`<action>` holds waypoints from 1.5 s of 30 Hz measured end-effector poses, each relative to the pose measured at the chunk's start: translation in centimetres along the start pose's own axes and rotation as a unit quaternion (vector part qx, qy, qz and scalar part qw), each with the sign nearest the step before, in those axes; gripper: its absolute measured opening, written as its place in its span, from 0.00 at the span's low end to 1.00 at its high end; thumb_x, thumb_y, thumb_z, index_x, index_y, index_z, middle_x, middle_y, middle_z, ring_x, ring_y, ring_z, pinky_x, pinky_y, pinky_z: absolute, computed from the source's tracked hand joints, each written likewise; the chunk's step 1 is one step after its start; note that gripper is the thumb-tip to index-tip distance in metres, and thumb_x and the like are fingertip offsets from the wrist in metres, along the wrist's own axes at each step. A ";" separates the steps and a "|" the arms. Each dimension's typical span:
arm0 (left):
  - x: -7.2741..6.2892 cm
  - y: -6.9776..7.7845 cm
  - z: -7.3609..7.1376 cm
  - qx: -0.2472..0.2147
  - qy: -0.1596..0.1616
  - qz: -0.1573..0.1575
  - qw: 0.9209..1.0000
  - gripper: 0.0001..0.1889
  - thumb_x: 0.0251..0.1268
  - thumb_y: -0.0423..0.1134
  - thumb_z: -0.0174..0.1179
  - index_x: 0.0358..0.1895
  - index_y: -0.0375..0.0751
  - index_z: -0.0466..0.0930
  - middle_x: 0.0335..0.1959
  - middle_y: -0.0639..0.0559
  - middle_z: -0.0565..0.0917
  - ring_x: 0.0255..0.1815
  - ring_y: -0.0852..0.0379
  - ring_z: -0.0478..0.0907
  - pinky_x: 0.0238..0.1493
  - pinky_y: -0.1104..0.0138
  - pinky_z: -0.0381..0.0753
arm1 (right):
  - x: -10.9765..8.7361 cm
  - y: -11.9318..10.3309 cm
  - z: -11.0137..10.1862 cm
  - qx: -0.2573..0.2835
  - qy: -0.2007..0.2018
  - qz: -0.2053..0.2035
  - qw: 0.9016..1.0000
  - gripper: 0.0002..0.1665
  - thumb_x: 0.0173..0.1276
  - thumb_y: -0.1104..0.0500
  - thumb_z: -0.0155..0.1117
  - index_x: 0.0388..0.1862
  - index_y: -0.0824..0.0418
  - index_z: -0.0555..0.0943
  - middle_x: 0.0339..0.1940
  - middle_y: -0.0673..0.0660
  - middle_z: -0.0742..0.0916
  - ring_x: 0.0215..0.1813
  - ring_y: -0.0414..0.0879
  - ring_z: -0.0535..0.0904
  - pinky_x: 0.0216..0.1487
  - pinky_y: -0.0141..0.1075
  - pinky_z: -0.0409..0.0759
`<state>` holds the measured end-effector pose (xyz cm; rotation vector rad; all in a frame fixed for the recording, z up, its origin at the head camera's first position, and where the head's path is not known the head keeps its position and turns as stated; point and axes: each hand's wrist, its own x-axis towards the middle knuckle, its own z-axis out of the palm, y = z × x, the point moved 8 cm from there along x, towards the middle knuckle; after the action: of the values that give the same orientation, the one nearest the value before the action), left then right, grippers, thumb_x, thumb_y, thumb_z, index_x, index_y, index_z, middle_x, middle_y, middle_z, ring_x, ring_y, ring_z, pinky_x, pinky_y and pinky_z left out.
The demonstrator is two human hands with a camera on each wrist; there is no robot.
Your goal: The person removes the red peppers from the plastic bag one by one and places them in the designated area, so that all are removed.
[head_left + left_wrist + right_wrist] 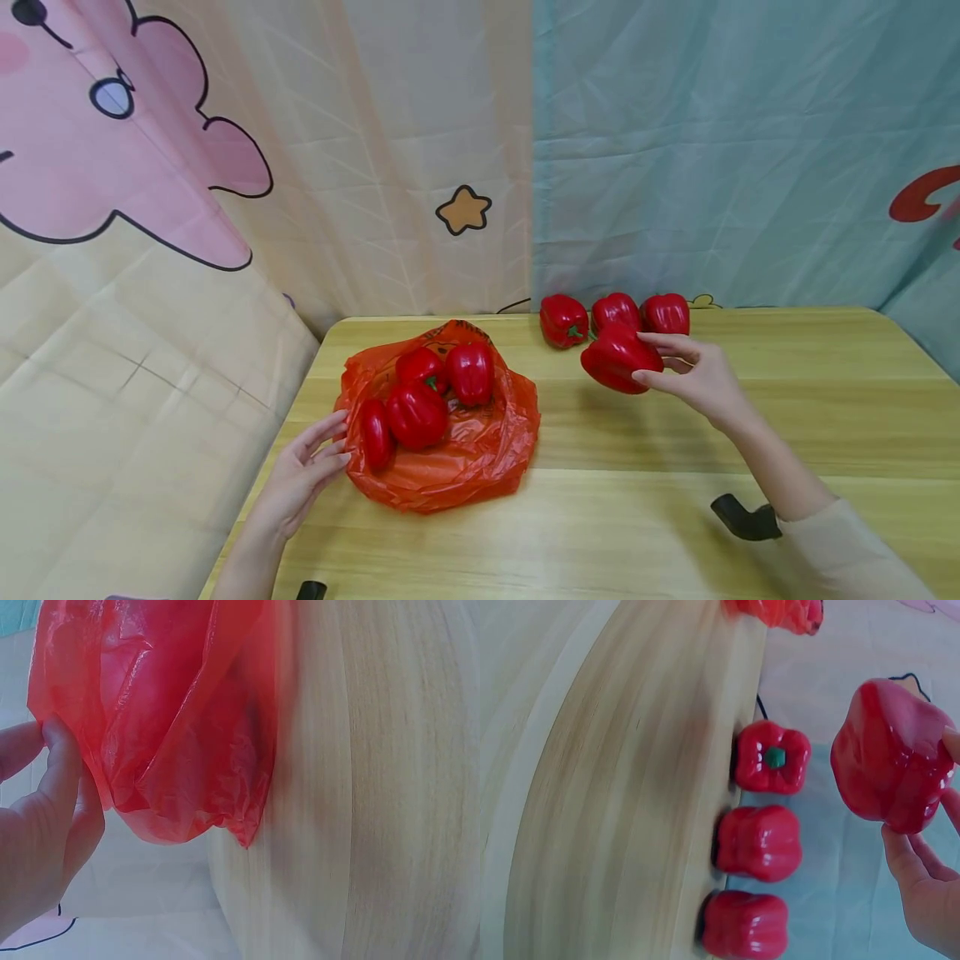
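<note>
A red bell pepper (621,360) is held above the table by my right hand (697,377), thumb on one side and fingers on the other. My left hand (298,473) holds the left edge of an open red plastic bag (480,475); in the left wrist view its fingertips (54,735) are at the bag's edge. Inside the bag lie several red peppers, among them a front one (417,415) and a right one (470,372). Behind the held pepper, three more stand in a row: a left one (563,322), a middle one (615,311) and a right one (667,314).
The wooden table (600,533) carries everything. A patterned curtain (675,150) hangs right behind its back edge, close to the row of peppers. A dark curved piece (746,518) shows beside my right forearm, and another dark end (311,591) beside my left.
</note>
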<state>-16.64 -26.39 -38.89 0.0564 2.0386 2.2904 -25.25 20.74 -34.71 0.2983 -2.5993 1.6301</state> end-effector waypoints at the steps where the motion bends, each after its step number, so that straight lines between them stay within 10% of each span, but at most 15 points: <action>1: 0.0 0.0 0.0 -0.001 -0.003 0.003 1.000 0.25 0.60 0.19 0.51 0.56 0.50 0.75 0.49 0.55 0.74 0.45 0.62 0.78 0.44 0.72 0.80 | 0.0 0.2 -0.3 -0.005 0.005 0.003 1.000 0.33 0.58 0.55 0.69 0.61 0.63 0.73 0.60 0.62 0.74 0.53 0.52 0.71 0.41 0.24 0.78; 17: 0.1 -0.2 0.0 0.001 -0.002 -0.003 1.000 0.25 0.61 0.19 0.51 0.57 0.49 0.74 0.49 0.55 0.73 0.45 0.62 0.78 0.44 0.72 0.80 | -0.9 3.7 -4.4 -0.026 0.053 0.049 0.997 0.36 0.59 0.50 0.68 0.63 0.63 0.71 0.45 0.38 0.76 0.42 0.31 0.75 0.36 0.25 0.80; 35: 0.2 -0.2 0.0 0.017 0.001 -0.015 1.000 0.24 0.61 0.22 0.53 0.58 0.50 0.73 0.49 0.56 0.73 0.46 0.63 0.77 0.46 0.72 0.79 | -2.1 7.5 -8.1 -0.059 0.089 0.103 0.989 0.39 0.59 0.46 0.67 0.65 0.63 0.69 0.41 0.33 0.74 0.39 0.28 0.72 0.32 0.24 0.79; 45: 0.1 -0.2 0.1 0.007 -0.006 -0.007 1.000 0.25 0.61 0.21 0.52 0.58 0.49 0.73 0.49 0.55 0.73 0.46 0.63 0.77 0.45 0.72 0.79 | -2.7 10.3 -9.1 -0.103 0.085 0.151 0.980 0.44 0.60 0.42 0.64 0.68 0.64 0.65 0.63 0.71 0.69 0.47 0.40 0.66 0.31 0.21 0.76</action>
<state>-16.72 -26.22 -39.06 0.0579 2.0430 2.2623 -25.13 33.58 -40.27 -0.2468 -2.7501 1.3658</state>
